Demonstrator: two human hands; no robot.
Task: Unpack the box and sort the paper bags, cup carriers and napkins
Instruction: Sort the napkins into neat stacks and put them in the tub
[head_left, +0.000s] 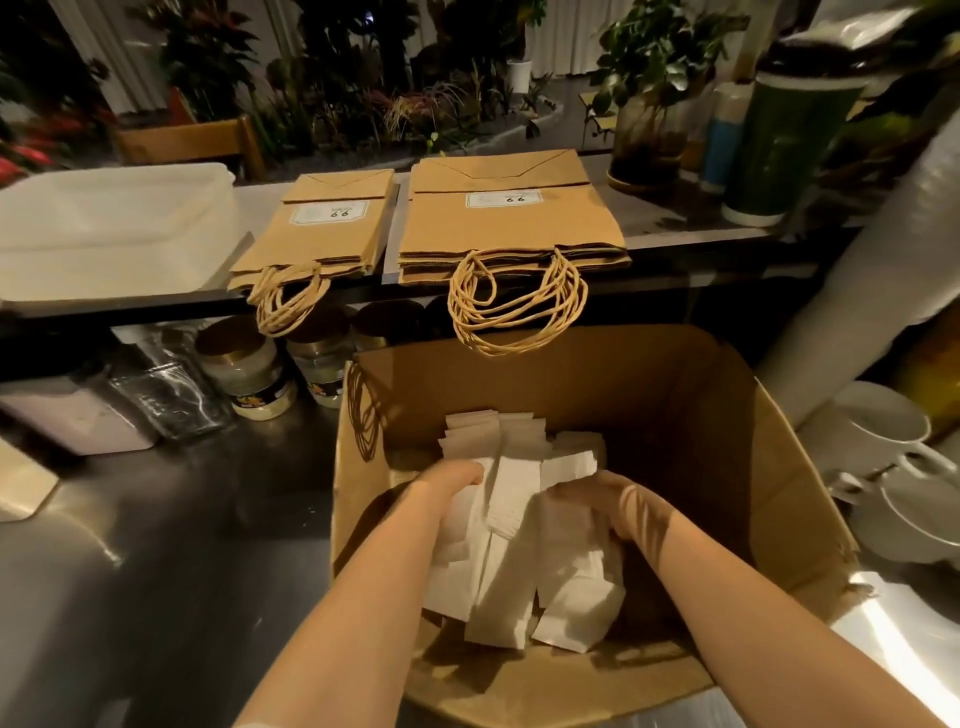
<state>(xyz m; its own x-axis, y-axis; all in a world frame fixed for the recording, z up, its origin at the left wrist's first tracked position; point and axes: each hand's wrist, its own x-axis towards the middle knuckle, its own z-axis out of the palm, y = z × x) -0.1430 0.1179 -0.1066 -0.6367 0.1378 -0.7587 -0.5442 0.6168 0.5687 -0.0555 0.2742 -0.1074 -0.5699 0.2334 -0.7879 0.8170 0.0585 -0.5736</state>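
Note:
An open cardboard box (691, 415) stands on the dark counter before me. Inside it lies a loose heap of white napkins (519, 525). Both my hands reach down into the box: my left hand (447, 486) grips the left side of the heap, and my right hand (608, 506) grips its right side. On the raised shelf behind lie two flat stacks of brown paper bags, a small stack (324, 228) on the left and a larger stack (511, 218) on the right, with twine handles hanging over the edge. No cup carriers are in view.
A white plastic tub (104, 223) sits at the shelf's left. Jars (249, 371) stand under the shelf by the box. White cups and saucers (893, 467) crowd the right, beside a tall sleeve of cups (872, 291). Potted plants line the back.

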